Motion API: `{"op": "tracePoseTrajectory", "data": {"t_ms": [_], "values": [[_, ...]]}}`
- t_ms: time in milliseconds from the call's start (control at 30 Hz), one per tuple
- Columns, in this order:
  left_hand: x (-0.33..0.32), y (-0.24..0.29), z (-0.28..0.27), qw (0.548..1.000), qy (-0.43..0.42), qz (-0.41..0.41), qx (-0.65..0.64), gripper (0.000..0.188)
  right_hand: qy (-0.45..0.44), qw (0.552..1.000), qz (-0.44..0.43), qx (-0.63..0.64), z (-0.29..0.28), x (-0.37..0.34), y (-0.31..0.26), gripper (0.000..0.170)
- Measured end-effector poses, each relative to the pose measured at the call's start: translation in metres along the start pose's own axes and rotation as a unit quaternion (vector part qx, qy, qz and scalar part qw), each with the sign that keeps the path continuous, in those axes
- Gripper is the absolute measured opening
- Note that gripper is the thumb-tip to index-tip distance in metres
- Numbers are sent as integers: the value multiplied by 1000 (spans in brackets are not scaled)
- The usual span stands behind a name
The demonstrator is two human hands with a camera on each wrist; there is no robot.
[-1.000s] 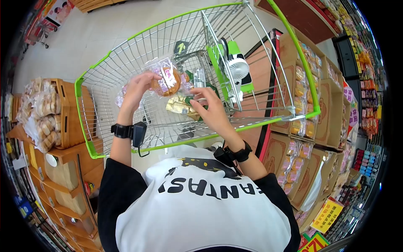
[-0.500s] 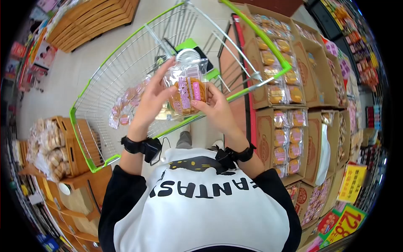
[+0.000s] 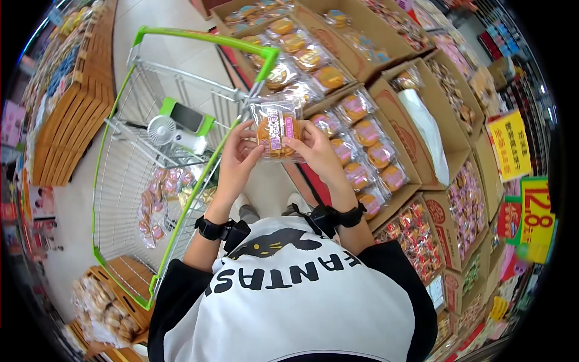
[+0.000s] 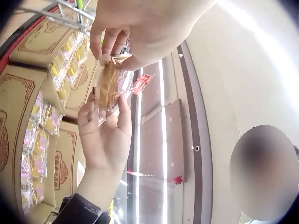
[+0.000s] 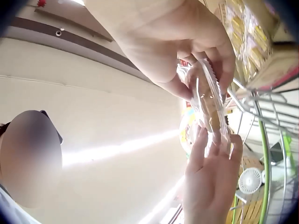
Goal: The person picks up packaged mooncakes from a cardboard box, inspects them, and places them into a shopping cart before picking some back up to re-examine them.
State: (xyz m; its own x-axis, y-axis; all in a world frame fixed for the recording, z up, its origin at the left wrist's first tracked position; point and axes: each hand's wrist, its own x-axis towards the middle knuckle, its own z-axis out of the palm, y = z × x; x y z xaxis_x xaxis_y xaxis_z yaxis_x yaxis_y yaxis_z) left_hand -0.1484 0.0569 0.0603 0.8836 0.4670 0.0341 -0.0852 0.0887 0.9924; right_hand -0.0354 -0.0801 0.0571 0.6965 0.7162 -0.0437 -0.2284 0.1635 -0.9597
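Note:
A clear plastic packet (image 3: 277,130) with a round golden-brown baked cake, purple lettering and a pink label is held up in front of the shirt. My left hand (image 3: 236,158) grips its left edge, thumb on the front. On the opposite edge my right hand (image 3: 321,155) pinches it between thumb and fingers. Edge-on in the left wrist view, the wrapped cake (image 4: 110,86) looks thick and flat-sided. The right wrist view shows the crimped seam of the wrapper (image 5: 212,81) between both hands.
A green-rimmed shopping cart (image 3: 181,235) stands at the left, holding several packets (image 3: 158,202) and a small white fan (image 3: 161,130). Cardboard boxes (image 3: 395,136) of similar packets fill the right. A wooden stand (image 3: 75,120) is at the far left, bagged bread (image 3: 105,308) below.
The packet has come up out of the cart and over its side toward the boxes, and both hands now hold it. The view has turned right, putting the cart at the left.

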Motion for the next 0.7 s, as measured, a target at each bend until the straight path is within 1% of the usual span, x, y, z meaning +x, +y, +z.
{"op": "tracePoseTrajectory", "data": {"t_ms": [67, 100, 133, 200, 233, 267, 333, 367, 400, 467, 500, 533, 567, 600, 633, 667, 700], "values": [[11, -9, 21, 999, -44, 12, 25, 47, 23, 999, 26, -35, -27, -9, -3, 27], [16, -13, 32, 997, -60, 9, 41, 46, 40, 999, 28, -9, -38, -14, -5, 27], [21, -17, 43, 997, -70, 8, 40, 46, 50, 998, 25, -8, -51, -18, -6, 27], [29, -25, 68, 994, -107, -4, 34, 44, 104, 993, 62, -8, -76, -25, -6, 26], [33, -29, 78, 992, -126, -14, 15, 43, 121, 989, 77, -34, -85, -31, -16, 25], [36, -35, 88, 991, -133, -15, 15, 43, 127, 988, 76, -32, -96, -35, -15, 25], [43, -48, 107, 984, -175, -3, 31, 43, 181, 981, 61, -40, -120, -40, -6, 24], [46, -53, 115, 980, -192, -5, 57, 42, 200, 979, 40, -22, -129, -42, -1, 25], [49, -57, 124, 978, -199, -6, 58, 42, 205, 978, 38, -20, -139, -45, 3, 25], [57, -66, 139, 966, -251, -13, 65, 40, 253, 965, 58, 24, -157, -50, 7, 28], [61, -73, 146, 960, -262, -24, 94, 40, 281, 957, 74, 22, -161, -54, 2, 34], [65, -81, 152, 959, -266, -24, 94, 40, 285, 956, 73, 23, -168, -55, 4, 34], [68, -90, 157, 941, -290, 71, 158, 41, 302, 950, 74, 30, -177, -56, 10, 36], [71, -92, 162, 910, -310, 166, 219, 42, 319, 944, 75, 36, -186, -56, 16, 38], [70, -94, 167, 897, -313, 163, 265, 45, 336, 937, 91, 32, -193, -56, 20, 38], [70, -96, 171, 897, -313, 163, 265, 45, 336, 937, 91, 32, -199, -55, 25, 38], [70, -100, 176, 880, -312, 195, 300, 47, 347, 933, 90, 40, -203, -54, 30, 38]]}}
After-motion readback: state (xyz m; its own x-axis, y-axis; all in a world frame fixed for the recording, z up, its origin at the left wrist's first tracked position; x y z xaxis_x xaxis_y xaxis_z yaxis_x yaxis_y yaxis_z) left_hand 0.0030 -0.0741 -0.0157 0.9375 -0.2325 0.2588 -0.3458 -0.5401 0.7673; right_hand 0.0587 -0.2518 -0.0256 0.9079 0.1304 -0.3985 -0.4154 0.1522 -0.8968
